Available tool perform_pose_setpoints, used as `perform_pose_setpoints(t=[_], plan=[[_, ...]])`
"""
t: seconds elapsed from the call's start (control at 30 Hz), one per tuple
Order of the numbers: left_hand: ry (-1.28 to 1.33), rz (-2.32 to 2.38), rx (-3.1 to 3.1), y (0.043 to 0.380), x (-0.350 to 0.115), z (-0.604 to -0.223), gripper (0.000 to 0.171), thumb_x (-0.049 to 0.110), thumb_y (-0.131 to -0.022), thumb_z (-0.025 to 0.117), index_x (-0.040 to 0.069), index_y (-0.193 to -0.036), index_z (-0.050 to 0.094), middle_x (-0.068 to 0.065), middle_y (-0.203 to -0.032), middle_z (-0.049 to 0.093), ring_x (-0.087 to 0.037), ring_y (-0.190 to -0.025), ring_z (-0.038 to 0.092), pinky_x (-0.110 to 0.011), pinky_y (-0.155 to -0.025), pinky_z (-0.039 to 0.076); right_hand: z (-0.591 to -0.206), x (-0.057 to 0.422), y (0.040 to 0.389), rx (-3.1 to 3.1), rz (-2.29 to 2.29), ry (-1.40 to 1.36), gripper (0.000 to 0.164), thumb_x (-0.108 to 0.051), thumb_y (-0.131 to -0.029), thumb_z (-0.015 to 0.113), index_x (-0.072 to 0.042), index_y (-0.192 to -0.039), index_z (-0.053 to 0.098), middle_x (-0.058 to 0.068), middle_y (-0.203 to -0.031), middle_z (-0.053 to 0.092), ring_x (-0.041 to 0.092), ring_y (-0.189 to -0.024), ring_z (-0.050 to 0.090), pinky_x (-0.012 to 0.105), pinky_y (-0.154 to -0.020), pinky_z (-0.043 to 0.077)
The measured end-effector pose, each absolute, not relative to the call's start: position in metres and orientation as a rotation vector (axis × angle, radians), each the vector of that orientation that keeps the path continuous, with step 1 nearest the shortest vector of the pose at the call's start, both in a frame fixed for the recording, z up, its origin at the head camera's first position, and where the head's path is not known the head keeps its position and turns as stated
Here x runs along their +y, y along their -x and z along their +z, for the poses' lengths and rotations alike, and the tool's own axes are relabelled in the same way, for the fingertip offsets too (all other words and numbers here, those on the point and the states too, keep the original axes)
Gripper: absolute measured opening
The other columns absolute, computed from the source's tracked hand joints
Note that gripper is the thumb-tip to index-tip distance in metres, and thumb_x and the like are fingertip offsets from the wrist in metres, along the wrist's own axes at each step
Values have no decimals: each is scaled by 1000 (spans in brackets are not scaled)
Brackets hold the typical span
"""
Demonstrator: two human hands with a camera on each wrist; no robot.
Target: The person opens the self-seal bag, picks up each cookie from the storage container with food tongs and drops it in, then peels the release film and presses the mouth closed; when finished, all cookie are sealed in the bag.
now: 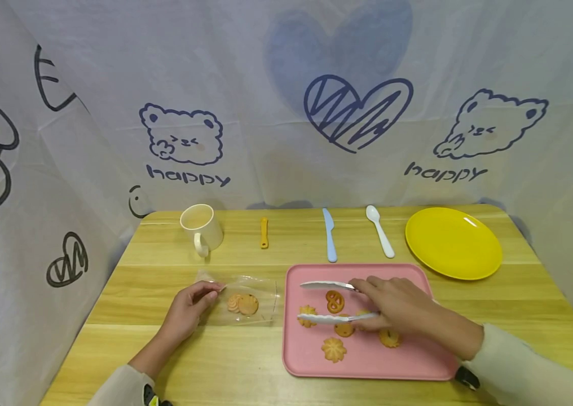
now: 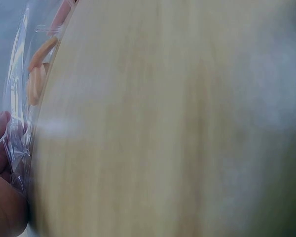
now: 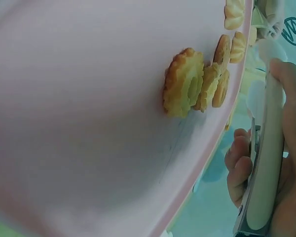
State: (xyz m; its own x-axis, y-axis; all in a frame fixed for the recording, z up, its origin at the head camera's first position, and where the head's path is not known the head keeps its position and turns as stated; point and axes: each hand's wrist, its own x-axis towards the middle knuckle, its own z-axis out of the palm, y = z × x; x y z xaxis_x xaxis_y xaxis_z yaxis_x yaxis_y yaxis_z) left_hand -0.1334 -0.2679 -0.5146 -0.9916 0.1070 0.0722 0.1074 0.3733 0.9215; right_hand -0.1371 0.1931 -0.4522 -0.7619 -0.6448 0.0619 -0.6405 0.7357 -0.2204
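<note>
My left hand (image 1: 186,311) pinches the left edge of a clear plastic bag (image 1: 268,290) lying on the table, with a few cookies (image 1: 248,305) inside. The bag (image 2: 19,64) also shows at the left of the left wrist view. My right hand (image 1: 400,307) holds white tongs (image 1: 324,320), their arms spread apart above the pink tray (image 1: 413,363). Below the tongs lie a pretzel-shaped cookie (image 1: 335,308) and several round or flower-shaped cookies (image 1: 334,350). No cookie is seen gripped by the tongs. In the right wrist view, the tongs' handle (image 3: 267,163) lies within the fingers.
A cream mug (image 1: 207,228) stands at the back left. Along the back lie a small orange-yellow utensil (image 1: 264,234), a light blue knife (image 1: 330,239), a white spoon (image 1: 382,234) and a yellow plate (image 1: 454,242). A printed white cloth (image 1: 266,141) hangs behind and beside the wooden table (image 1: 230,366).
</note>
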Motion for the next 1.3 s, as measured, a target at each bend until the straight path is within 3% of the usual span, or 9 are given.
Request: perform_pose_setpoints(t=[0.2,0.4,0.6,1.3], plan=[[194,-1754,-2606,133,-268,-514,19,8,-103,63,0,-117,73,-17,-121,72,-6,-111,63,-14,-92,50,-455,192,135,2880,-308,1159,74,-68,-89,68,-15,-140,60,-12,-81,45,6,-58,35,23,-54,33],[182,-1756,-2610,133,-268,-514,18,8,-103,63,0,-116,73,-16,-120,73,-6,-111,63,-13,-92,50,-459,191,132,2916,-289,1227,75,-67,-88,71,-20,-144,58,-13,-79,44,6,-55,32,23,-52,32],[193,-1732,-2608,134,-269,-516,17,6,-103,63,-1,-115,73,-18,-119,72,-1,-108,63,-12,-90,51,-458,191,132,2894,-282,1203,72,-66,-88,71,-23,-144,57,-14,-78,44,7,-55,34,24,-53,32],[189,-1757,-2603,133,-268,-513,18,7,-103,63,-1,-116,73,-17,-120,72,-5,-110,63,-13,-91,50,-453,189,136,2841,-216,1153,69,-67,-92,65,-23,-145,61,-11,-79,53,8,-58,39,28,-56,38]])
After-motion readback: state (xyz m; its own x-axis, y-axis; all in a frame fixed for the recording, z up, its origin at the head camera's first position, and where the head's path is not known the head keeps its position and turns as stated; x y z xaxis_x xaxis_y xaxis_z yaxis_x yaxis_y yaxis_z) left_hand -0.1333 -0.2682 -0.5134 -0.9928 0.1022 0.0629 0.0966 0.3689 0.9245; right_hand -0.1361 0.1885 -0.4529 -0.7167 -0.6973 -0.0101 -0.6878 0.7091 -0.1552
